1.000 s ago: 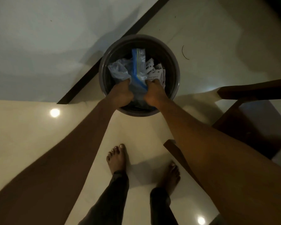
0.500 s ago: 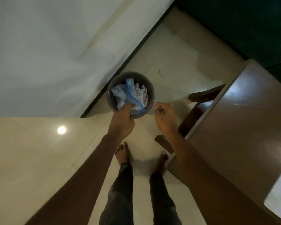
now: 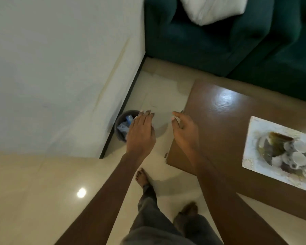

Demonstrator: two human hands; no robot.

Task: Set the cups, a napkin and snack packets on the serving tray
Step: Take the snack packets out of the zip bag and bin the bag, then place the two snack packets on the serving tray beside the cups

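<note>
- Hands: my left hand (image 3: 141, 133) is flat, fingers straight and close together, holding nothing. My right hand (image 3: 185, 133) is loosely curled, thumb and fingers apart, also holding nothing.
- Position: both hang over the floor. The left partly covers the waste bin (image 3: 120, 129) at its 9 o'clock; the right is at the near corner of the table (image 3: 219, 124).
- Bin: it stands against the wall with crumpled plastic (image 3: 126, 122) inside. I cannot tell whether my left hand touches it.
- Task item: the serving tray (image 3: 249, 138) lies flat on the table at 3 o'clock of my right hand, well apart. This is probably to give a steady base for loading. Pale round cups (image 3: 298, 157) sit grouped on it.
- Limits: a dark shape beside the cups is too blurred to name. I cannot confirm a napkin or snack packets.
- Judgement: with both hands free, I am ready to reach for the tray.
</note>
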